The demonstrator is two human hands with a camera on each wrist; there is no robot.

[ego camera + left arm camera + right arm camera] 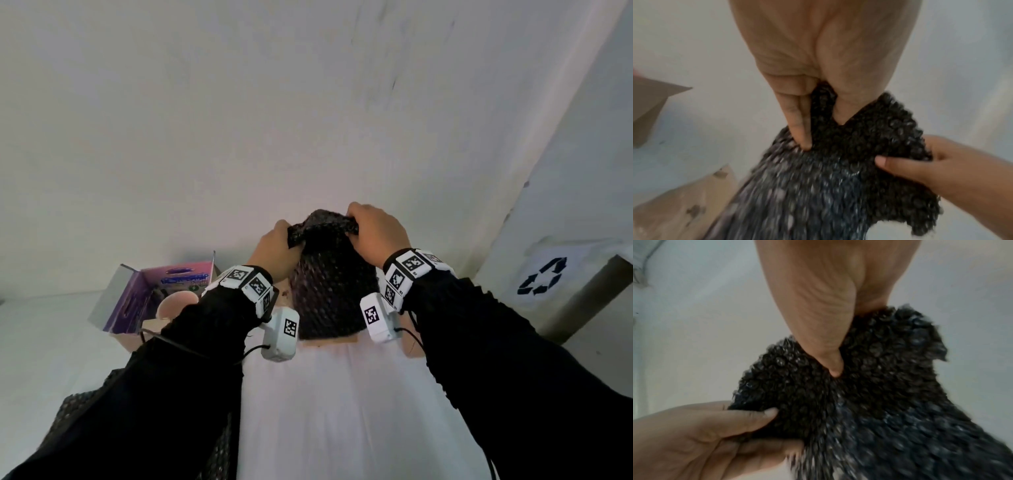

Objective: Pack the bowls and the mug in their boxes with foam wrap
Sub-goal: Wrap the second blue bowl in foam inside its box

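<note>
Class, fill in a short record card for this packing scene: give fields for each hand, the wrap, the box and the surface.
Left hand: pinches the wrap's top edge
Right hand: pinches the same edge, beside the left
Wrap: dark, bubbly sheet, held up, hanging down
Box: purple, open, left of the hands
Surface: white
Bowls, mug: not clearly visible

place: plain indoor room | cues: bare white wall [274, 102]; bin with recycling symbol [561, 291]; white-covered table [335, 404]

Light was soft, even and rather dim, casting faint shadows. Head view bowed at its edges; both wrist views smeared with motion blur toward the lower frame.
</note>
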